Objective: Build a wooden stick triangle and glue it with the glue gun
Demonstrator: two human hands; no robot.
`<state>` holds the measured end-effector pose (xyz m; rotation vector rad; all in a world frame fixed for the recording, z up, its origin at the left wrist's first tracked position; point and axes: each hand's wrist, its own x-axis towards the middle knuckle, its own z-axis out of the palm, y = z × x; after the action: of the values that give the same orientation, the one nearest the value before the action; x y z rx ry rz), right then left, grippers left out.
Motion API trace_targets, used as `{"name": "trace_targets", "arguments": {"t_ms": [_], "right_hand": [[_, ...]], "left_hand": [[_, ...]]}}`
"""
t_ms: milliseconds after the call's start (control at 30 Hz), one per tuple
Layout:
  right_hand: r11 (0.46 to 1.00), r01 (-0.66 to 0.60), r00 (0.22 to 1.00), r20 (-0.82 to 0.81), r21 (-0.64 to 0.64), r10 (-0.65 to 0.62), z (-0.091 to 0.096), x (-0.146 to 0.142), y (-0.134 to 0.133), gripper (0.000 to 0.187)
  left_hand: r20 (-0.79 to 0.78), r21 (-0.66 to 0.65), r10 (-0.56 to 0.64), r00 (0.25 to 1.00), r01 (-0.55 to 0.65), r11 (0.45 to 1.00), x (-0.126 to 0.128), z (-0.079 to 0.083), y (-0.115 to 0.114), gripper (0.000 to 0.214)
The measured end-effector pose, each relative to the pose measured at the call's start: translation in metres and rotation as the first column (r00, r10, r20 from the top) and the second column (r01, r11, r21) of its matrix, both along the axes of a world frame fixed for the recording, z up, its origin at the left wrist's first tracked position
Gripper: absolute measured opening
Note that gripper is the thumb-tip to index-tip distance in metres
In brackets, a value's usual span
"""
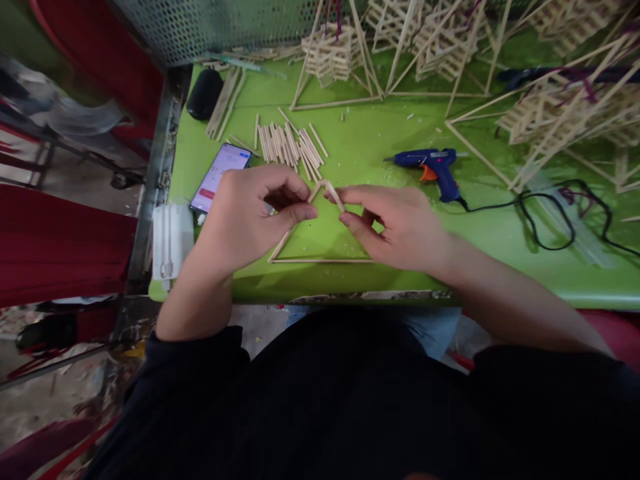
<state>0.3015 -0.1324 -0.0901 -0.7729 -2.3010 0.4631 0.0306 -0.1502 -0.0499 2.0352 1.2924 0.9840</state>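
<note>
Between my hands two short wooden sticks (pixel 334 195) meet at a peak, forming an angle. My left hand (pixel 255 213) pinches the left stick near its lower end. The right stick is pinched between thumb and forefinger of my right hand (pixel 395 223). Below them, a frame of longer wooden sticks (pixel 320 261) lies on the green table, partly hidden by both hands. A pile of short sticks (pixel 287 147) lies just beyond my left hand. To the right rests a blue glue gun (pixel 434 163) with an orange trigger.
A lit phone (pixel 223 175), a white power bank (pixel 171 240) and a black rounded object (pixel 205 93) are at the left of the green table (pixel 500 267). Stick-built structures (pixel 333 57) stand along the back and right. The glue gun's black cord (pixel 530 220) loops at right beside clear glue sticks (pixel 575 227).
</note>
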Motion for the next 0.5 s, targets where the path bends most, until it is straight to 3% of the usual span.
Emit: {"name": "trace_targets", "arguments": {"t_ms": [500], "right_hand": [[0.999, 0.032, 0.999, 0.015, 0.002, -0.032, -0.0072, -0.0014, -0.0006, 0.023]], "left_hand": [[-0.062, -0.034, -0.006, 0.998, 0.004, 0.999, 0.0013, 0.0049, -0.0028, 0.018]]}}
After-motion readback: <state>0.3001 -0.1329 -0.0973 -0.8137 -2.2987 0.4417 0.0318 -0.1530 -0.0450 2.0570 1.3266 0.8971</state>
